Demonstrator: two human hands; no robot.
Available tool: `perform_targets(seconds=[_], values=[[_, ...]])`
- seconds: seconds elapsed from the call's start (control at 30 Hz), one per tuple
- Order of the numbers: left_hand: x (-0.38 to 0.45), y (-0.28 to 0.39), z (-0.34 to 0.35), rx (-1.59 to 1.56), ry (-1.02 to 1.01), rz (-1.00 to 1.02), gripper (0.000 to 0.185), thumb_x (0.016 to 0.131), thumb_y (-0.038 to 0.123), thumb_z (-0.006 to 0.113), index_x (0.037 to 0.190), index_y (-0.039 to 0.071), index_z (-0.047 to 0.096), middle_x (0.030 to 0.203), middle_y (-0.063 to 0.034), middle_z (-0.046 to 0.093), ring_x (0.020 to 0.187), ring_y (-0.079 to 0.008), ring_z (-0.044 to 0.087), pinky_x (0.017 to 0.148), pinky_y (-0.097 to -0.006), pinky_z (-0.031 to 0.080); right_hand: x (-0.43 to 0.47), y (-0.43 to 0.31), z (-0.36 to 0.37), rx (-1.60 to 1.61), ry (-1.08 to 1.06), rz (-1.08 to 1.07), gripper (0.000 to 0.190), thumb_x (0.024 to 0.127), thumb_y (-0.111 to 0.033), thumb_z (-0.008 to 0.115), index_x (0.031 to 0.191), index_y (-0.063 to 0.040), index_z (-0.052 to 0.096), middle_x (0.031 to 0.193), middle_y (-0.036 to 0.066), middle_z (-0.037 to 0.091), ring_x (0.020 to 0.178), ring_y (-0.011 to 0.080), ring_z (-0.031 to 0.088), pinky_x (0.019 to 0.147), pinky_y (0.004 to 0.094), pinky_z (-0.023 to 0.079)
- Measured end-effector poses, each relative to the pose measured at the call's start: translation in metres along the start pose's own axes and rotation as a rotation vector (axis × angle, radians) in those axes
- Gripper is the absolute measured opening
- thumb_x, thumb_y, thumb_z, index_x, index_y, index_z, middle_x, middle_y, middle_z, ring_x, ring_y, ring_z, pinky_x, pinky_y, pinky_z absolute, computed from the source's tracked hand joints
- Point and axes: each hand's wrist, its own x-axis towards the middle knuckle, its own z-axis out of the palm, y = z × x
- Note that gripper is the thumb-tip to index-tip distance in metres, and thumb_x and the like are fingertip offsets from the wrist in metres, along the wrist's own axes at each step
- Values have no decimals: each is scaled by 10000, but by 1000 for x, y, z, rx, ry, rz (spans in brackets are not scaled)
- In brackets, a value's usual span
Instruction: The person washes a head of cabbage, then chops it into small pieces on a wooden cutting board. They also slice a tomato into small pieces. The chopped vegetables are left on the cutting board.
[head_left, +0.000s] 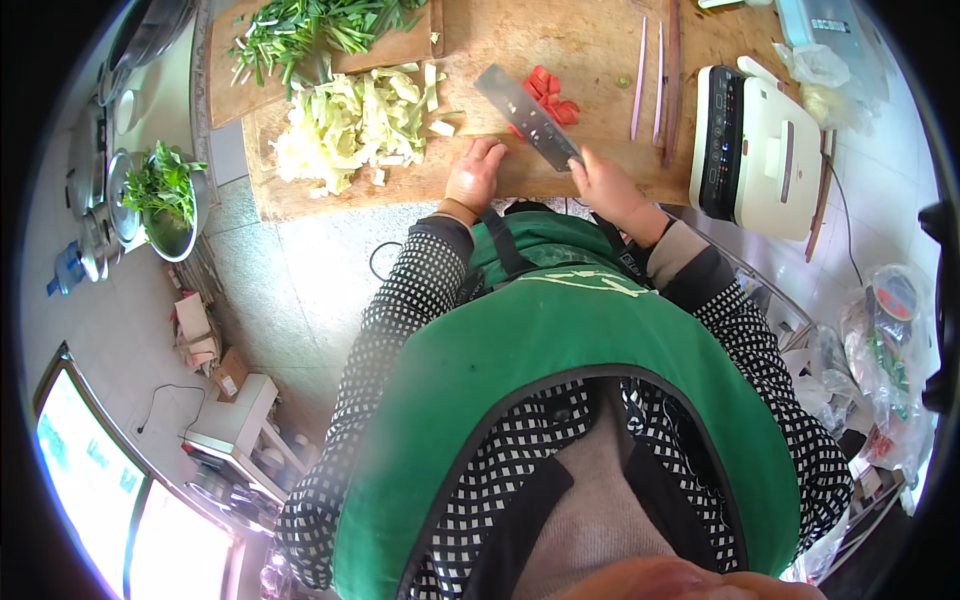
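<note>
My right hand (604, 186) grips the handle end of a cleaver (527, 118), whose broad metal blade has small pale bits stuck to it. The blade slants up and left and partly covers pieces of a cut red vegetable (556, 96) on the wooden worktop (495, 37). Near the worktop's front edge rests my left hand (475, 172), its fingers curled on the wood; whether something small is under them cannot be seen. Left of it lies a pile of chopped cabbage (352, 127). Cut green leafy stalks (315, 34) lie behind the cabbage, partly on a wooden board (225, 82).
Two pink chopsticks (638, 79) lie right of the red pieces, beside a dark wooden stick (673, 90). A white electric appliance (776, 154) stands at the right edge. Leafy greens fill a metal bowl (199, 217) at the left. Plastic bags (889, 360) hang or lie at lower right.
</note>
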Motion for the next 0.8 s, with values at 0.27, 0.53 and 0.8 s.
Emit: perform_targets(seconds=[0.27,0.53,0.8], values=[[55,28,10,38,32,26,250,727,22,564,973,63,590,1019,-111,561,954,-319,531,811,-405,459,-20,23,-28,192,369,182,242,887,-172,524,1024,27,511,661,232,578,612,388,588,526,428,438],[100,58,32,191,-153,143,285,712,146,644,983,83,583,1018,-88,580,987,-274,531,844,-414,424,-38,34,-37,195,453,163,196,873,-182,537,936,2,515,693,243,577,656,429,566,541,476,426],[82,50,8,9,183,136,270,669,74,656,928,79,579,933,-84,586,911,-293,555,817,-422,432,-37,31,-40,185,298,127,225,880,-205,528,898,18,511,710,267,559,689,447,560,563,462,425]])
